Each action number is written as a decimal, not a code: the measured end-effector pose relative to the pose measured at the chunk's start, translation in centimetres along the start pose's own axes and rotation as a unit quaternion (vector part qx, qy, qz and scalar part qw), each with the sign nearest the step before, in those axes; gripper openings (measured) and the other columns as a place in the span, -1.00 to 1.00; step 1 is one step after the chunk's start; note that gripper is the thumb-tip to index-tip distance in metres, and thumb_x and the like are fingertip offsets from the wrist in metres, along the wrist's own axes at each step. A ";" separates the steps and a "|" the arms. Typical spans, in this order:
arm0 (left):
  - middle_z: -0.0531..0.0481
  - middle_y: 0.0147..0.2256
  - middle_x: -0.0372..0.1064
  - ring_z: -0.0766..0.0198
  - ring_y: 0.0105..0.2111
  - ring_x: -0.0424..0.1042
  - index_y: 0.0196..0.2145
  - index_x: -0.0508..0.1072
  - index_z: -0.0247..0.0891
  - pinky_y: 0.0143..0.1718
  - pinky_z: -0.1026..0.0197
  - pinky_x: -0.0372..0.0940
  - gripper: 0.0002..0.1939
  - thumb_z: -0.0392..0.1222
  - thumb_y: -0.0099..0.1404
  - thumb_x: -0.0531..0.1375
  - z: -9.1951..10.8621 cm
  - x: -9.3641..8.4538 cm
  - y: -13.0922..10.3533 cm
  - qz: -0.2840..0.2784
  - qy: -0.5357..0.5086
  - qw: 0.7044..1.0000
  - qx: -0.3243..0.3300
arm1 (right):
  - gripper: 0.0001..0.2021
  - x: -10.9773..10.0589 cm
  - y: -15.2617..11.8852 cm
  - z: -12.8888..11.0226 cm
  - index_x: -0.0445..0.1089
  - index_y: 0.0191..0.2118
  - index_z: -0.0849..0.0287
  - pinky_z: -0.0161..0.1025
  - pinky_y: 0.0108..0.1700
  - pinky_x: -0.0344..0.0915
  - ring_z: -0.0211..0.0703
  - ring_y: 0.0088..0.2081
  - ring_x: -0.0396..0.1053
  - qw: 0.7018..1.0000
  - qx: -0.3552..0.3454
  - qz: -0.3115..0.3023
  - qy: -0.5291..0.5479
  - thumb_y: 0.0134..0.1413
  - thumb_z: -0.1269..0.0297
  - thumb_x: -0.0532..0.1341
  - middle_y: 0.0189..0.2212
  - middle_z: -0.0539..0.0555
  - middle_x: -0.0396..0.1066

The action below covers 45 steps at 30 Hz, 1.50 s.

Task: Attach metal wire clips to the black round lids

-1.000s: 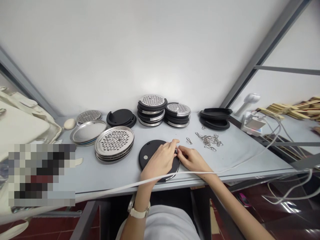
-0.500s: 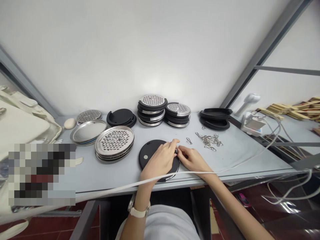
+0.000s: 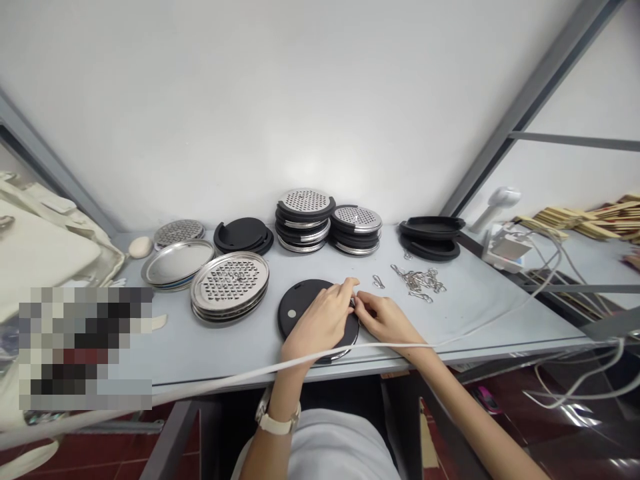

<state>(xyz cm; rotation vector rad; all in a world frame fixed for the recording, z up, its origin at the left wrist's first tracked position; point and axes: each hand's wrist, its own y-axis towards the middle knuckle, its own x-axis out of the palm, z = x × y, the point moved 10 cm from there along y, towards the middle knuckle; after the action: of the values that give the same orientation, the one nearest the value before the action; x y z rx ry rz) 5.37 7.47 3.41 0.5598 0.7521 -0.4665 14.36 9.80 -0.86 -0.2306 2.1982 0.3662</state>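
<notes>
1. While both hands keep the pose of half a second ago, the left hand (image 3: 325,313) lies across the black disc (image 3: 299,305), fingers partly bent toward the rim; whether it grips cannot be told.
2. The right hand (image 3: 384,318) has thumb and fingertips nearly together at a small shiny bit (image 3: 353,302), too hidden to tell if held.
3. Matt and round, the black disc shows one pale dot, a short slot and bright metal along its near-right edge.
4. It rests on the grey table (image 3: 485,307), beneath the left hand, just left of the right.
</notes>
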 end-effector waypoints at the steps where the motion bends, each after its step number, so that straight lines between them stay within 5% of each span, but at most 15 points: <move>1: -0.14 -0.05 0.33 0.13 0.01 0.32 0.12 0.09 -0.21 0.02 0.07 0.24 -0.57 -0.44 0.33 -0.07 0.0 0.0 0.0 0.001 0.000 1.000 0.001 | -0.73 0.0 0.0 0.0 0.14 -0.50 0.14 -0.33 -0.48 -0.02 -0.27 -0.59 0.17 1.000 -0.001 0.000 0.000 0.21 0.21 -0.04 -0.65 -0.06 0.20; 45: -0.07 -0.09 0.30 0.18 -0.05 0.29 -0.08 0.26 -0.23 0.02 0.07 0.23 -0.75 -0.41 0.36 -0.07 0.6 -0.1 0.1 0.008 0.048 0.999 0.019 | -0.72 0.0 0.0 0.2 0.19 -0.47 0.15 -0.33 -0.48 0.01 -0.27 -0.58 0.18 1.000 -0.007 0.007 0.011 0.24 0.19 -0.04 -0.63 -0.05 0.24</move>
<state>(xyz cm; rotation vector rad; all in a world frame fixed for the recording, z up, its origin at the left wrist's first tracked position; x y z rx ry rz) 5.68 7.16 3.85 0.6276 0.8310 -0.4427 14.53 9.88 -0.98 -0.2274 2.2205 0.3890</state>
